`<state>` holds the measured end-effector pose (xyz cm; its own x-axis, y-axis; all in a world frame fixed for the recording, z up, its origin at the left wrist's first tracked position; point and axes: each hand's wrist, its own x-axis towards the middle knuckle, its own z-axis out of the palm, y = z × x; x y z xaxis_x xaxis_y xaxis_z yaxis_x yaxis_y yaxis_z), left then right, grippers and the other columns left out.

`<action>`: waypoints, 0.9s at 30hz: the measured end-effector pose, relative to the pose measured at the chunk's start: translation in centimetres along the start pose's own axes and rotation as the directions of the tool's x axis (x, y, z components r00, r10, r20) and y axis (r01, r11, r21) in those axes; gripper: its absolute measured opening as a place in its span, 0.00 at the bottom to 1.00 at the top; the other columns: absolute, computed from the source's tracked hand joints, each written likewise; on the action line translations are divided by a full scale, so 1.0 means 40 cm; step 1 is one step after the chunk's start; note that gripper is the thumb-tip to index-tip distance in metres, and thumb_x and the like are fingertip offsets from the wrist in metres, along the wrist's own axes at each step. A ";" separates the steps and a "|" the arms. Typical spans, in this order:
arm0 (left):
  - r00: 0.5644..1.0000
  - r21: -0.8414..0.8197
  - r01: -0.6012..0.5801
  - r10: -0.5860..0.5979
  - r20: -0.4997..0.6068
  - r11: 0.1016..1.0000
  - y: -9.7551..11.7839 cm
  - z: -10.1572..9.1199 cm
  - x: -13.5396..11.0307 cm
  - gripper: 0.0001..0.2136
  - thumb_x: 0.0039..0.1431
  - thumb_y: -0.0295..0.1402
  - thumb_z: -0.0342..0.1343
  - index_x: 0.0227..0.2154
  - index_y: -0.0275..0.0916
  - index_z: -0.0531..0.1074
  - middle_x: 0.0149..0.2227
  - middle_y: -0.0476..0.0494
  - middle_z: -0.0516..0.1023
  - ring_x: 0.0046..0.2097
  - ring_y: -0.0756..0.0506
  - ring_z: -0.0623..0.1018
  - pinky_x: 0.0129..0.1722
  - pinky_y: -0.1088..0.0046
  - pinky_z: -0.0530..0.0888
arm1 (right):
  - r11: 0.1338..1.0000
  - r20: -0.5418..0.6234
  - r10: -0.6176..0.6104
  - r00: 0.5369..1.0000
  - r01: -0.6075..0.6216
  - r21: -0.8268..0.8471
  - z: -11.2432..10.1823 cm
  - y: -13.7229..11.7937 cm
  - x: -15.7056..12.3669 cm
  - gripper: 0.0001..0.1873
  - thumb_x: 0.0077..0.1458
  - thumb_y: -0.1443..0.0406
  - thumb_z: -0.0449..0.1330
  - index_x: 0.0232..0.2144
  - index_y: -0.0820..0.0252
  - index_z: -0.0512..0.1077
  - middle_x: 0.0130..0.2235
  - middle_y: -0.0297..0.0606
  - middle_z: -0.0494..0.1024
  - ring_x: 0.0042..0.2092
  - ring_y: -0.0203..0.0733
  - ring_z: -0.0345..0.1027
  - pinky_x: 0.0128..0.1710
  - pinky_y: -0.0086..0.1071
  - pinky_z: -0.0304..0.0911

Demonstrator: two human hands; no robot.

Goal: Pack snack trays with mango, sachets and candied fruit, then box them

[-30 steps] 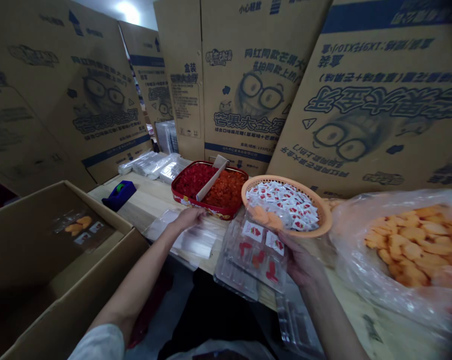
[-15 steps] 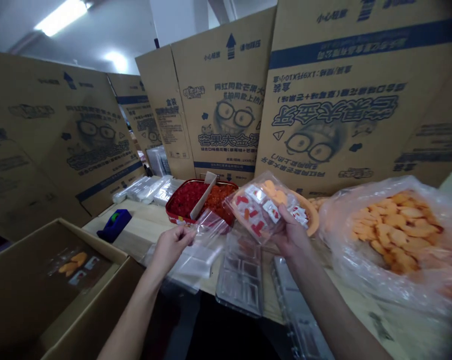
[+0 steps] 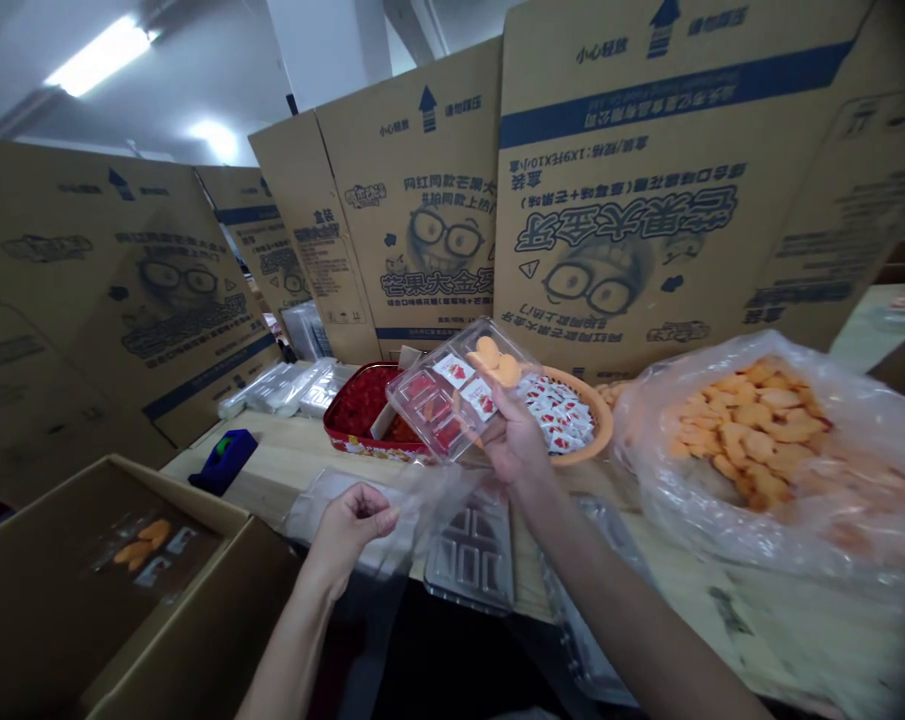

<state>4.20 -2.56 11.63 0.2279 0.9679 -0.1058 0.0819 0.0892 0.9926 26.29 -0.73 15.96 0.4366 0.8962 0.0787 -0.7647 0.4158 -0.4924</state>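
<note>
Head view: both your hands grip clear plastic packaging over the table.

Your right hand (image 3: 513, 440) closes around the edge of a clear plastic tray (image 3: 441, 395) holding red-printed sachets (image 3: 452, 372) and orange pieces (image 3: 493, 360), just in front of an orange woven basket (image 3: 598, 425). Your closed left hand (image 3: 351, 530) pinches a thin clear plastic bag (image 3: 437, 495) above the wooden table (image 3: 257, 460). A bulging plastic sack (image 3: 729, 460) of orange pieces sits further right.
</note>
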 end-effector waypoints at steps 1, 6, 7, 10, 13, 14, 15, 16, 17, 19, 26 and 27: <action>1.000 -0.020 0.019 -0.019 0.010 1.000 0.000 0.000 -0.003 0.15 0.34 0.36 0.66 0.20 0.34 0.66 0.19 0.52 0.69 0.23 0.54 0.67 0.26 0.78 0.65 | 1.000 0.004 -0.005 1.000 0.005 0.003 0.001 0.001 -0.004 0.10 0.45 0.70 0.60 0.34 0.57 0.70 0.38 0.33 0.77 0.43 0.40 0.70 0.44 0.38 0.68; 0.992 -0.143 0.125 -0.119 0.050 0.982 -0.001 0.001 -0.011 0.16 0.35 0.37 0.67 0.21 0.35 0.66 0.20 0.50 0.72 0.24 0.53 0.71 0.29 0.76 0.68 | 1.000 0.016 -0.026 1.000 0.026 0.004 0.007 0.010 -0.020 0.12 0.43 0.71 0.61 0.34 0.56 0.69 0.39 0.30 0.77 0.42 0.38 0.70 0.43 0.37 0.68; 0.990 -0.169 0.138 -0.130 0.061 0.976 -0.001 0.002 -0.012 0.15 0.35 0.37 0.66 0.21 0.35 0.66 0.21 0.49 0.72 0.24 0.52 0.71 0.29 0.76 0.68 | 1.000 0.007 -0.030 1.000 0.030 0.007 0.008 0.013 -0.022 0.12 0.43 0.70 0.61 0.33 0.56 0.68 0.38 0.30 0.77 0.41 0.38 0.71 0.43 0.36 0.68; 0.987 -0.240 0.155 -0.138 0.088 0.958 0.001 0.005 -0.015 0.15 0.38 0.39 0.65 0.20 0.35 0.66 0.21 0.48 0.73 0.24 0.53 0.71 0.29 0.77 0.68 | 1.000 -0.021 -0.021 1.000 0.021 -0.002 0.005 0.025 -0.024 0.12 0.43 0.70 0.62 0.32 0.56 0.67 0.35 0.28 0.77 0.37 0.35 0.72 0.41 0.34 0.69; 0.987 -0.308 0.162 -0.152 0.058 0.937 -0.001 0.004 -0.016 0.15 0.39 0.39 0.65 0.20 0.35 0.66 0.21 0.49 0.72 0.26 0.53 0.71 0.30 0.77 0.69 | 1.000 0.000 -0.006 1.000 0.006 -0.020 -0.007 0.031 -0.022 0.12 0.42 0.69 0.63 0.32 0.57 0.67 0.35 0.30 0.77 0.36 0.36 0.72 0.39 0.33 0.69; 0.988 -0.329 0.154 -0.149 0.041 0.932 -0.004 0.002 -0.016 0.15 0.39 0.40 0.64 0.20 0.35 0.66 0.21 0.50 0.72 0.26 0.53 0.71 0.30 0.78 0.69 | 1.000 0.011 -0.001 1.000 0.001 -0.026 -0.012 0.031 -0.021 0.12 0.42 0.69 0.63 0.32 0.57 0.67 0.35 0.30 0.77 0.37 0.36 0.71 0.39 0.33 0.69; 0.989 -0.348 0.143 -0.142 0.028 0.927 -0.008 -0.001 -0.016 0.15 0.40 0.40 0.64 0.20 0.35 0.67 0.22 0.50 0.72 0.26 0.53 0.71 0.30 0.78 0.69 | 0.999 0.017 0.004 1.000 -0.003 -0.034 -0.018 0.031 -0.020 0.12 0.42 0.69 0.63 0.32 0.57 0.67 0.34 0.30 0.77 0.37 0.36 0.71 0.39 0.33 0.69; 0.991 -0.364 0.129 -0.133 0.016 0.922 -0.011 -0.003 -0.015 0.15 0.41 0.40 0.63 0.20 0.35 0.67 0.22 0.50 0.71 0.26 0.54 0.71 0.30 0.78 0.69 | 0.999 0.020 0.011 1.000 -0.010 -0.045 -0.023 0.030 -0.018 0.13 0.41 0.69 0.64 0.32 0.57 0.67 0.34 0.30 0.77 0.37 0.36 0.71 0.39 0.32 0.69; 0.992 -0.378 0.116 -0.122 0.007 0.919 -0.015 -0.006 -0.016 0.14 0.41 0.40 0.63 0.20 0.35 0.67 0.22 0.50 0.71 0.26 0.54 0.71 0.30 0.79 0.69 | 0.998 0.024 0.023 0.999 -0.022 -0.058 -0.028 0.030 -0.017 0.13 0.41 0.69 0.64 0.32 0.57 0.67 0.34 0.30 0.77 0.37 0.36 0.71 0.38 0.32 0.69; 0.994 -0.398 0.097 -0.111 -0.013 0.912 -0.019 -0.011 -0.017 0.14 0.42 0.40 0.63 0.20 0.35 0.67 0.22 0.51 0.71 0.26 0.55 0.71 0.30 0.79 0.69 | 0.995 0.032 0.057 0.998 -0.054 -0.083 -0.035 0.031 -0.015 0.14 0.40 0.69 0.64 0.32 0.57 0.67 0.34 0.30 0.77 0.37 0.36 0.71 0.37 0.32 0.69; 0.993 -0.310 0.119 -0.105 0.061 0.943 0.000 0.004 -0.028 0.16 0.42 0.39 0.63 0.32 0.36 0.71 0.32 0.44 0.77 0.27 0.51 0.75 0.27 0.76 0.70 | 0.973 0.079 0.146 0.986 -0.129 -0.191 -0.027 0.028 -0.029 0.16 0.37 0.69 0.66 0.32 0.58 0.68 0.33 0.32 0.78 0.34 0.36 0.71 0.36 0.30 0.67; 0.992 -0.304 0.122 -0.103 0.079 0.945 0.003 0.008 -0.025 0.16 0.42 0.39 0.63 0.34 0.36 0.71 0.31 0.44 0.77 0.26 0.50 0.75 0.26 0.77 0.69 | 0.967 0.098 0.166 0.981 -0.142 -0.213 -0.024 0.028 -0.032 0.16 0.37 0.68 0.66 0.32 0.59 0.68 0.34 0.32 0.78 0.33 0.36 0.71 0.36 0.30 0.67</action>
<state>4.28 -3.60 11.83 0.2943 0.9319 -0.2118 -0.1895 0.2741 0.9428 25.35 -1.57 14.46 0.2553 0.9635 0.0803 -0.7003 0.2415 -0.6717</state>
